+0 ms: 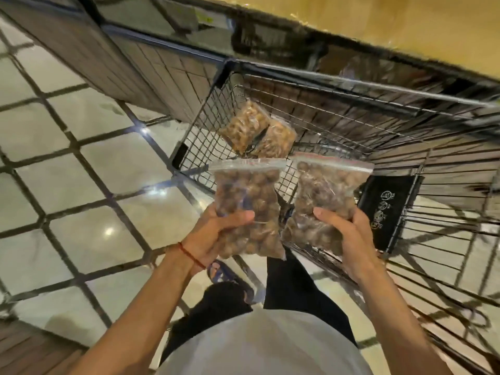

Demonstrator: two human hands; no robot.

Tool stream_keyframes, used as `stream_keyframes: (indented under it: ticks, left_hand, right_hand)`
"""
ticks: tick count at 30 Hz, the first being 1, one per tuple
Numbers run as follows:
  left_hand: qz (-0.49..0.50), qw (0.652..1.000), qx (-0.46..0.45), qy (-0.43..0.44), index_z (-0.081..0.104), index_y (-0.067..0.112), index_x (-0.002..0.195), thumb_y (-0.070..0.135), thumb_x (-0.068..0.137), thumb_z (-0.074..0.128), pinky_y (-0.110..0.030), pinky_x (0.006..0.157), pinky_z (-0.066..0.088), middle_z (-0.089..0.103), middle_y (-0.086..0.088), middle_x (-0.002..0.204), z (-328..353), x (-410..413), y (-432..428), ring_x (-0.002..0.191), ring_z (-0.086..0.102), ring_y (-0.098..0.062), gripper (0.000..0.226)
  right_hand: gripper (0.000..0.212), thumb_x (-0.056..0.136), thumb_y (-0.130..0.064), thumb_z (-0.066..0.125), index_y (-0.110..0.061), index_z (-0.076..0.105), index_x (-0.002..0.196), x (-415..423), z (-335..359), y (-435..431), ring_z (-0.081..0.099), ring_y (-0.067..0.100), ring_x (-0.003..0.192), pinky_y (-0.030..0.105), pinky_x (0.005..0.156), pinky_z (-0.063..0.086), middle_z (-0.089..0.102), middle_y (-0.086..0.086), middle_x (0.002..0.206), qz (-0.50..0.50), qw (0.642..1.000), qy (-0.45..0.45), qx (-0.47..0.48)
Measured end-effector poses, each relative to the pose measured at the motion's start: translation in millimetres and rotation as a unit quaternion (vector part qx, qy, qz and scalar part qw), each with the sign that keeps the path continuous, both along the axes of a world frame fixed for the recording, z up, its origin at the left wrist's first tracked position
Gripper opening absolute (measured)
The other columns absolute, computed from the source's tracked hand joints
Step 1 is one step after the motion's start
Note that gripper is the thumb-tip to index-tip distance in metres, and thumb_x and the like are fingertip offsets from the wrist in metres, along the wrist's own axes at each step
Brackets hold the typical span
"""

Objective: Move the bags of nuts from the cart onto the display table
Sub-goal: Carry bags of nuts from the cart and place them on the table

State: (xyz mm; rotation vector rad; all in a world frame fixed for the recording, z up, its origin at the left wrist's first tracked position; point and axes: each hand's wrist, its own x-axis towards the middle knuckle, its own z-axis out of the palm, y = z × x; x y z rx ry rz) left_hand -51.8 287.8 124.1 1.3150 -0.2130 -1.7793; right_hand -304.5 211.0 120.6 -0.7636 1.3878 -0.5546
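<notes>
Left hand (213, 234) and right hand (349, 236) each grip a zip bag of nuts, left bag (249, 201) beside right bag (324, 196), thumbs in front; beyond my fingertips, two more bags (246, 125) lie in the cart (351, 104).

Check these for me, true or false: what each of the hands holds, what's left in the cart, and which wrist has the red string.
The left hand grips a zip bag of nuts. True.
The right hand is empty. False: it grips a second zip bag.
Two more nut bags lie in the wire cart. True.
The red string is on the right wrist. False: it circles the left one.
</notes>
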Motion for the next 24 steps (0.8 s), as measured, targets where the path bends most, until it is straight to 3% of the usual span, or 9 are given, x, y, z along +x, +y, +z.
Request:
stream_keyframes:
  ticks: [3, 9, 13, 16, 21, 24]
  left_hand:
    - [0.048, 0.999, -0.02, -0.004, 0.065, 0.004, 0.125, 0.017, 0.063, 0.089, -0.039, 0.078, 0.063, 0.073, -0.021, 0.118, 22, 19, 43, 0.101, 0.075, -0.033, 0.068]
    - [0.081, 0.994, -0.048, -0.06, 0.066, 0.0, 0.108, 0.015, 0.074, 0.071, -0.023, 0.052, 0.057, 0.077, -0.008, 0.079, 55, 63, 121, 0.062, 0.074, -0.017, 0.038]
    - [0.126, 0.986, -0.062, -0.095, 0.07, 0.006, 0.11, 0.017, 0.072, 0.075, -0.031, 0.066, 0.061, 0.079, -0.011, 0.096, 66, 95, 172, 0.083, 0.077, -0.025, 0.04]
    - [0.159, 0.98, -0.064, -0.101, 0.071, 0.006, 0.109, 0.014, 0.072, 0.075, -0.031, 0.065, 0.061, 0.079, -0.01, 0.095, 72, 115, 202, 0.082, 0.077, -0.024, 0.037]
    - [0.199, 0.972, -0.054, -0.111, 0.071, 0.006, 0.112, 0.018, 0.074, 0.076, -0.033, 0.07, 0.061, 0.079, -0.012, 0.102, 75, 149, 227, 0.089, 0.077, -0.026, 0.04]
    - [0.22, 0.968, -0.04, -0.117, 0.068, 0.006, 0.12, 0.026, 0.071, 0.083, -0.036, 0.075, 0.062, 0.078, -0.015, 0.109, 72, 175, 230, 0.096, 0.076, -0.03, 0.055]
  right_hand:
    - [0.047, 0.075, -0.02, 0.081, -0.023, 0.068, 0.121, 21, 33, 33, 0.081, 0.02, 0.089, 0.029, 0.067, 0.062, 0.083, -0.002, 0.1, -0.012, 0.999, -0.036, -0.003]
    - [0.051, 0.074, -0.015, 0.079, -0.014, 0.068, 0.124, 61, 70, 92, 0.08, 0.026, 0.095, 0.032, 0.068, 0.065, 0.082, 0.006, 0.108, 0.035, 0.996, -0.086, -0.015]
    - [0.053, 0.079, -0.007, 0.078, -0.003, 0.065, 0.13, 94, 82, 125, 0.078, 0.037, 0.103, 0.038, 0.072, 0.065, 0.078, 0.02, 0.118, 0.084, 0.989, -0.12, -0.015]
    - [0.056, 0.078, -0.004, 0.083, -0.006, 0.066, 0.132, 124, 89, 140, 0.077, 0.036, 0.107, 0.042, 0.079, 0.065, 0.077, 0.02, 0.123, 0.115, 0.983, -0.144, -0.016]
    - [0.03, 0.076, -0.011, 0.075, -0.022, 0.082, 0.103, 176, 94, 140, 0.078, 0.032, 0.096, 0.048, 0.086, 0.066, 0.08, 0.013, 0.108, 0.149, 0.973, -0.175, -0.006]
    - [0.038, 0.072, -0.014, 0.083, -0.018, 0.08, 0.109, 211, 96, 130, 0.076, 0.037, 0.101, 0.064, 0.1, 0.057, 0.078, 0.019, 0.114, 0.158, 0.969, -0.187, 0.012]
